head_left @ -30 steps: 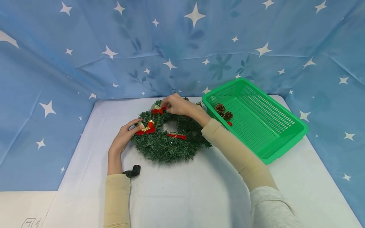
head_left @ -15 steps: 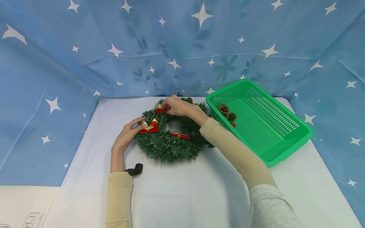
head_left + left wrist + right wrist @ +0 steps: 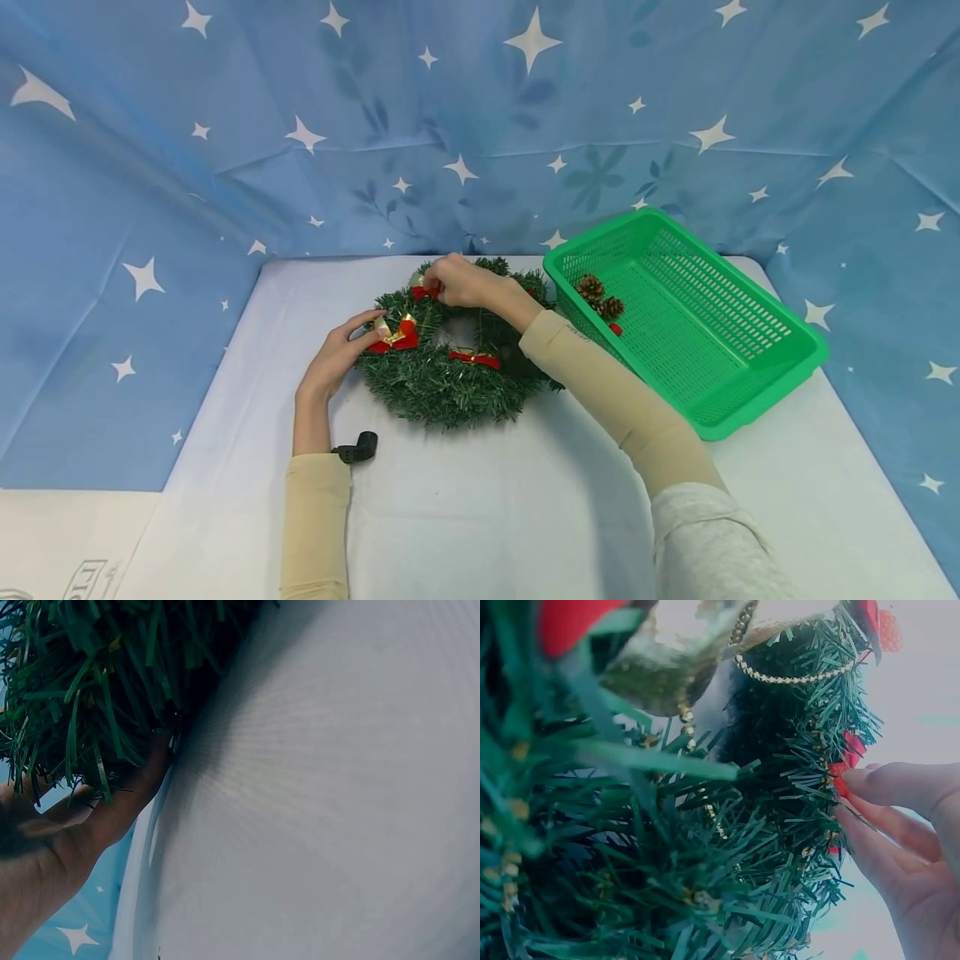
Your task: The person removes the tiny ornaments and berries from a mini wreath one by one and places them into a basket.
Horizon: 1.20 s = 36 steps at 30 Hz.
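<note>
A green tinsel wreath lies on the white table, decked with red bows and gold trim. My left hand grips its left edge, thumb beside a red and gold bow. In the left wrist view, the fingers of that hand reach in under the green strands, which hide their tips. At the wreath's far side my right hand pinches a small red bow. The right wrist view has this red bow between thumb and fingers, against the greenery. Another red bow sits at the near inner rim.
A green plastic basket stands at the right, close to the wreath. Inside it lie pine cones and a small red item. A gold bead string hangs on the wreath. Blue star-printed cloth walls the table's back and sides.
The head view has shifted slightly, so everything appears a little further right. Both hands keep their places on the wreath, the right still at the far red bow.
</note>
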Motion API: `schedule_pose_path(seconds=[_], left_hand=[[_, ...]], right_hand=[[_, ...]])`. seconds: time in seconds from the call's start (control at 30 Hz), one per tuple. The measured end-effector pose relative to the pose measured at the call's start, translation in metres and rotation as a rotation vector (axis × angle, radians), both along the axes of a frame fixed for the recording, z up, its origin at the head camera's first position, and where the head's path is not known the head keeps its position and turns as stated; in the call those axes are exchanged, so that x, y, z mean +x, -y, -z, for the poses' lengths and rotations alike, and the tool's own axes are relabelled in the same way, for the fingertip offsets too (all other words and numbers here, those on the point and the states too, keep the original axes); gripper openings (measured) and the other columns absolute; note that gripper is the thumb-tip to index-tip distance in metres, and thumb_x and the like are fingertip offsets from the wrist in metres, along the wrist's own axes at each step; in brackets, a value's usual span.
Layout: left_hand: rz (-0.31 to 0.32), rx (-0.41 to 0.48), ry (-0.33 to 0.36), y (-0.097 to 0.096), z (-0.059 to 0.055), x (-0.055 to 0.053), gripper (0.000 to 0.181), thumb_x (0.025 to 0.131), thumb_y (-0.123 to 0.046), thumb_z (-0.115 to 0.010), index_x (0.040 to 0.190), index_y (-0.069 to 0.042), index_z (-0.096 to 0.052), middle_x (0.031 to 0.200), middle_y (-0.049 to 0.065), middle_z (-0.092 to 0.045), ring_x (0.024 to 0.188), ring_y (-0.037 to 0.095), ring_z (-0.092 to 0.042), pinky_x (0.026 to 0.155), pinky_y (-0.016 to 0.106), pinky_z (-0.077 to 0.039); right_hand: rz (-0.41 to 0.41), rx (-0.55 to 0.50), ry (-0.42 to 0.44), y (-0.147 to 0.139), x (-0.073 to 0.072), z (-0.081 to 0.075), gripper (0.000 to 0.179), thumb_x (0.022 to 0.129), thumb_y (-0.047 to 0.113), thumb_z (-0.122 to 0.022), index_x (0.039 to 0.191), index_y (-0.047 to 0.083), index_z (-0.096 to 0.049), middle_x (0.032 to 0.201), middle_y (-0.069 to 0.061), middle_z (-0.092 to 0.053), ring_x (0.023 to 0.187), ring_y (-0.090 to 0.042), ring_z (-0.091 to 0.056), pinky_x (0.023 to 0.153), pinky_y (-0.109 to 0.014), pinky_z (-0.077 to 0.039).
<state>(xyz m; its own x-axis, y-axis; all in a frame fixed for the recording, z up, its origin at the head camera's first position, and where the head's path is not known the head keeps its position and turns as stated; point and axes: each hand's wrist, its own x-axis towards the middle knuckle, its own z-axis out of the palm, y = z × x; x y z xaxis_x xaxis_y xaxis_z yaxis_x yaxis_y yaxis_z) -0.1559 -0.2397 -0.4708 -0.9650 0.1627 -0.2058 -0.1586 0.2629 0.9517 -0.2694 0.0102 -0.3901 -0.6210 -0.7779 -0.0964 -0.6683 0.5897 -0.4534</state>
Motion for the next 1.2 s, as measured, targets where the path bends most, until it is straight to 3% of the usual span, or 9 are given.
schedule_pose_path(seconds=[0.13,0.37,0.67,0.97,1.2], left_hand=[[-0.002,0.003,0.000,-0.0003,0.0001,0.0008,0.061,0.103,-0.041,-0.064,0.157,-0.022,-0.045,0.173,0.005,-0.017,0.160,0.035,-0.008,0.123,0.068,-0.017],[-0.002,0.013,0.000,-0.0001,0.0016,-0.0002,0.061,0.103,-0.039,-0.064,0.158,-0.020,-0.045,0.173,0.006,-0.016,0.160,0.035,-0.007,0.123,0.068,-0.016],[-0.007,0.005,0.007,0.0007,0.0039,-0.0008,0.062,0.103,-0.040,-0.064,0.158,-0.020,-0.045,0.172,0.007,-0.016,0.160,0.037,-0.007,0.123,0.069,-0.016],[-0.006,0.012,0.009,-0.0008,0.0034,-0.0006,0.061,0.103,-0.039,-0.064,0.158,-0.019,-0.045,0.172,0.007,-0.016,0.160,0.036,-0.007,0.123,0.068,-0.016],[-0.021,0.012,0.009,-0.0009,0.0017,-0.0010,0.060,0.103,-0.036,-0.064,0.157,-0.017,-0.045,0.172,0.008,-0.016,0.160,0.035,-0.005,0.124,0.067,-0.016]], right_hand=[[0.003,0.023,-0.010,0.0004,-0.0003,0.0018,0.035,0.096,-0.009,-0.056,0.125,0.001,-0.074,0.122,-0.017,-0.073,0.114,-0.029,-0.069,0.095,-0.036,-0.058],[0.006,0.040,-0.036,-0.0021,0.0009,0.0025,0.028,0.094,-0.008,-0.060,0.115,0.001,-0.077,0.119,-0.016,-0.073,0.111,-0.030,-0.069,0.114,-0.044,-0.046],[0.006,0.015,-0.019,-0.0003,0.0023,0.0058,0.021,0.097,-0.005,-0.060,0.109,0.004,-0.075,0.111,-0.012,-0.072,0.105,-0.025,-0.068,0.091,-0.035,-0.057],[-0.010,0.020,-0.076,0.0014,0.0036,0.0065,0.024,0.097,-0.003,-0.062,0.115,0.004,-0.076,0.114,-0.013,-0.073,0.108,-0.026,-0.069,0.094,-0.035,-0.057],[-0.007,-0.010,-0.051,0.0002,0.0035,0.0040,0.023,0.099,0.000,-0.063,0.118,0.002,-0.076,0.117,-0.014,-0.072,0.108,-0.026,-0.069,0.094,-0.033,-0.058]])
